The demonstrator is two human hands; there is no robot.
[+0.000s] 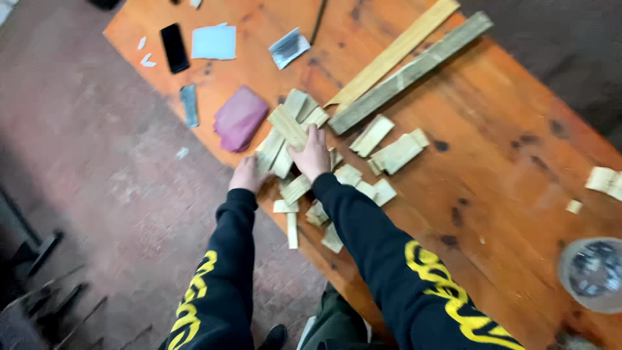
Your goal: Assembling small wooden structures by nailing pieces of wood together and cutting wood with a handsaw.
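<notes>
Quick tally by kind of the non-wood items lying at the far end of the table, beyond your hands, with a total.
Black phone: 1
Pale blue paper sheet: 1
Purple folded cloth: 1
Grey bar-shaped tool: 1
Silvery grey sheet: 1
Small white scraps: 2
Total: 7

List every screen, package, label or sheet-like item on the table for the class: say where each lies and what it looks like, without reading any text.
Phone: far left end of the wooden table, flat black rectangle, screen dark.
Paper sheet: just right of the phone, pale blue, roughly square.
Silvery wrapper: right of the sheet, grey, shiny, creased.
Grey bar: near the table's left edge, narrow, flat.
Pink pad: beside the wood pieces, soft, mauve.
No signs visible.
</notes>
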